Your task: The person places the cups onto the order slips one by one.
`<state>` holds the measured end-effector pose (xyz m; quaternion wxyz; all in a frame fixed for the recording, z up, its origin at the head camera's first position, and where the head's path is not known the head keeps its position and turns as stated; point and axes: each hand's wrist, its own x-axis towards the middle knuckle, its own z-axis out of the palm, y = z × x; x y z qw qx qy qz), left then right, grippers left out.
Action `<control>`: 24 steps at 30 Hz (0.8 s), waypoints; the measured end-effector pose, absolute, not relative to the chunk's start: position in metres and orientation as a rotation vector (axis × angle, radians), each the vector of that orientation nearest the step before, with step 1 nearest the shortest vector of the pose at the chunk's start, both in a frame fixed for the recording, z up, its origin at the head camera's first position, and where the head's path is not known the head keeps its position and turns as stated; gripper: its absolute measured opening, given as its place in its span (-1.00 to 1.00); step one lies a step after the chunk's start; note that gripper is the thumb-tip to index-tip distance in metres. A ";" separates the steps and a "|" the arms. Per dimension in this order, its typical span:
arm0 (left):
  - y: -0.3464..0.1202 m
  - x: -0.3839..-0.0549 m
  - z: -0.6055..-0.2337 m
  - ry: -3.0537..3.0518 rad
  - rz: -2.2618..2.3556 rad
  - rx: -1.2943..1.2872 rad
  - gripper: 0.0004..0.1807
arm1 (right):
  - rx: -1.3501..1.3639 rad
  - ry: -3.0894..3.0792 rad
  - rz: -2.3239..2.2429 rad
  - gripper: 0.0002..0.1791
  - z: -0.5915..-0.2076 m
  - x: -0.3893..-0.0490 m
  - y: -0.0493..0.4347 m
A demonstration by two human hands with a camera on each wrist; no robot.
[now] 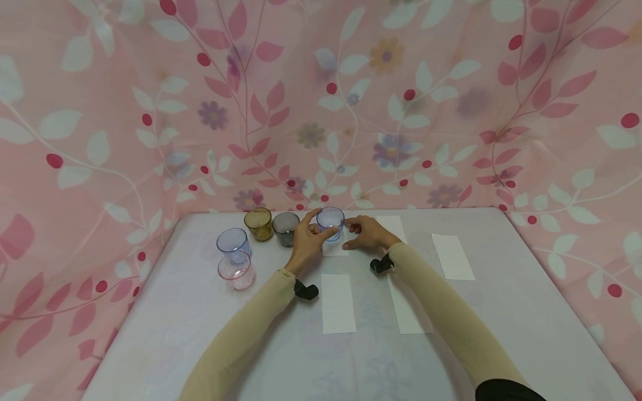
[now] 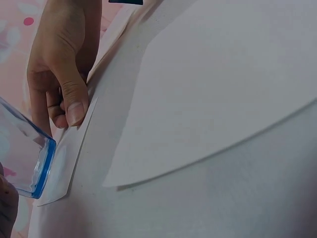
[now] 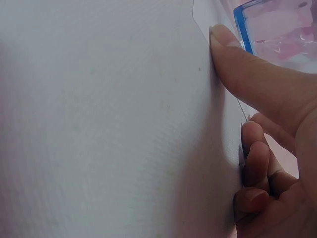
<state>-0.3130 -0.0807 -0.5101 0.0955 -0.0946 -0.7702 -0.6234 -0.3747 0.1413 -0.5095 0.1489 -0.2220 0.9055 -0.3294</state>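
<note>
A clear blue-tinted glass (image 1: 330, 223) stands upright at the far middle of the table, over a white paper strip (image 1: 335, 252). My left hand (image 1: 307, 240) holds this glass from its left side between thumb and fingers. In the left wrist view the base of the glass (image 2: 42, 168) looks close to the paper; whether it touches cannot be told. My right hand (image 1: 370, 232) is just right of the glass, its thumb (image 3: 242, 64) touching the strip's edge and its other fingers bent loosely by the table.
Left of my hands stand a grey glass (image 1: 286, 229), an amber glass (image 1: 258, 224), another blue glass (image 1: 233, 244) and a pink glass (image 1: 236, 271). More paper strips lie nearer (image 1: 338, 303) and to the right (image 1: 453, 257). A floral curtain (image 1: 311, 111) hangs behind the table.
</note>
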 end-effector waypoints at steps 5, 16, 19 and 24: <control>-0.080 -0.314 -0.515 -2.290 -1.836 -0.289 -0.14 | -0.636 2.601 -0.952 -0.09 -0.507 -0.373 0.141; -0.078 -0.316 -0.517 -2.276 -1.868 -0.296 -0.12 | -0.632 2.605 -0.961 -0.13 -0.508 -0.373 0.141; -0.078 -0.316 -0.517 -2.275 -1.883 -0.284 -0.13 | -0.630 2.606 -0.957 -0.13 -0.508 -0.373 0.141; -0.076 -0.316 -0.518 -2.270 -1.885 -0.276 -0.14 | -0.627 2.600 -0.959 -0.14 -0.507 -0.372 0.141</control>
